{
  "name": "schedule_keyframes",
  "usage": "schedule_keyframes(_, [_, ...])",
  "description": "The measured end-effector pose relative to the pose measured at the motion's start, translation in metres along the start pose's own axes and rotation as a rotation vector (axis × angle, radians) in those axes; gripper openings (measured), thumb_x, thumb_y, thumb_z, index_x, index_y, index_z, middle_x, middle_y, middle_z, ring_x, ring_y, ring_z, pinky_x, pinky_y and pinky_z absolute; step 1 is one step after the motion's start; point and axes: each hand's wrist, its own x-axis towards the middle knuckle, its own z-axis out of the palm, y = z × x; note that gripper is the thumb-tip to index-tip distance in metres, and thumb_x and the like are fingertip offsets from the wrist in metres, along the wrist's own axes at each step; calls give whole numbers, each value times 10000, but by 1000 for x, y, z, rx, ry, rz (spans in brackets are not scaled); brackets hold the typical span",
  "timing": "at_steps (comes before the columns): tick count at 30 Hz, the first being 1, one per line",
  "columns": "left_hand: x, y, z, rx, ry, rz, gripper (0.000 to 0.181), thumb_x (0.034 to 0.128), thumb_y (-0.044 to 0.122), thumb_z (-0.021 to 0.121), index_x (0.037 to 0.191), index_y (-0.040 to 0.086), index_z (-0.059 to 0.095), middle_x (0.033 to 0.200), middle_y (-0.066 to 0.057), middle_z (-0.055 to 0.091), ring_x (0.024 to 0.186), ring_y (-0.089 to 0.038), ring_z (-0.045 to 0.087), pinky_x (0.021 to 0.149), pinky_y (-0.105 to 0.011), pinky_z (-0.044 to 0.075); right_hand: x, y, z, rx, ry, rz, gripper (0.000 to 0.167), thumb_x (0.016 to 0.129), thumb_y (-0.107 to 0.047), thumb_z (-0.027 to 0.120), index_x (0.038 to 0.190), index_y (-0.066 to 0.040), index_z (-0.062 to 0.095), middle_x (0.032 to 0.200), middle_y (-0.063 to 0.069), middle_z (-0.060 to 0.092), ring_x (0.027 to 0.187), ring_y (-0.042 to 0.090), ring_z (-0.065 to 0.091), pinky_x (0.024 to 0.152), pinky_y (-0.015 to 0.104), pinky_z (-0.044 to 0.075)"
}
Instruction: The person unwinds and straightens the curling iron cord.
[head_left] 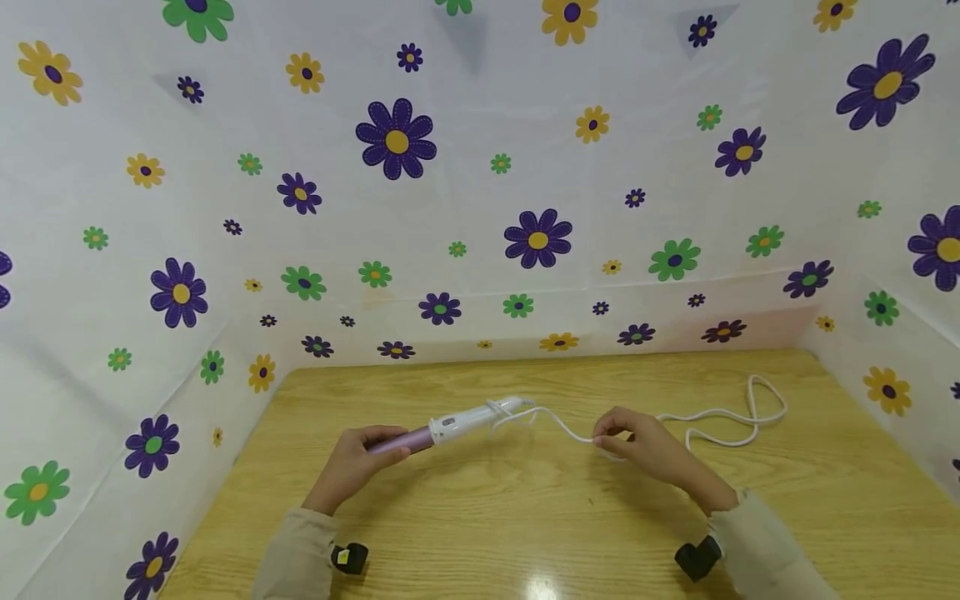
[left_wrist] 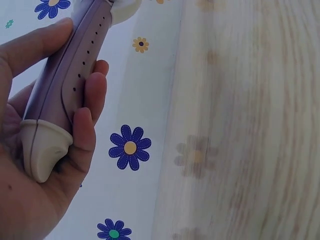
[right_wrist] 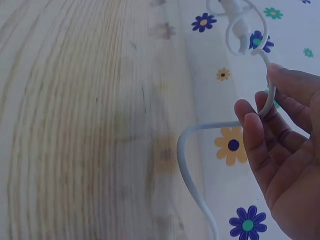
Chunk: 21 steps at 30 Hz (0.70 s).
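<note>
A hair straightener (head_left: 465, 423) with a white handle and a purple barrel is held above the table, slanting up to the right in the head view. My left hand (head_left: 354, 462) grips its purple end; the left wrist view shows fingers curled around the purple barrel (left_wrist: 75, 65), which has a row of small dark holes and a cream tip (left_wrist: 44, 150). White cord (head_left: 558, 421) loops around the handle's far end. Between thumb and fingers, my right hand (head_left: 651, 446) pinches this cord, whose bend (right_wrist: 187, 150) hangs below the fingers in the right wrist view.
The rest of the cord (head_left: 753, 417) lies in a loose loop on the wooden table (head_left: 487, 517), right of my right hand. A white flower-patterned sheet (head_left: 465, 200) stands around the back and sides. Black wrist devices (head_left: 697, 558) sit by both sleeves.
</note>
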Motion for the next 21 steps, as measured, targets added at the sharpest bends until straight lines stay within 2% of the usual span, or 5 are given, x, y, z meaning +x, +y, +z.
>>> schedule_keyframes(6, [-4,0,-5,-13,-2,5,400,813,280,780,1166,109,700,1194,-161,657,927,-208,598,752,-299,493,3,6,-4,-18,-12,32,120,959,-207,599,956,-104,660,974,28,637,866,46,535,699,228,449])
schedule_keyframes(12, [-3,-3,-6,-13,12,20,392,821,260,774,1167,93,695,1193,-168,653,928,-200,590,757,-294,494,8,18,-5,-56,-3,52,100,940,-177,624,934,-84,660,975,38,644,861,95,521,714,235,440])
schedule_keyframes(21, [-2,-4,-4,-21,-3,19,409,821,273,773,1178,92,688,1213,-175,641,952,-218,591,765,-295,496,14,25,-3,-85,13,68,56,911,-142,661,911,-89,677,982,57,660,826,118,504,653,227,428])
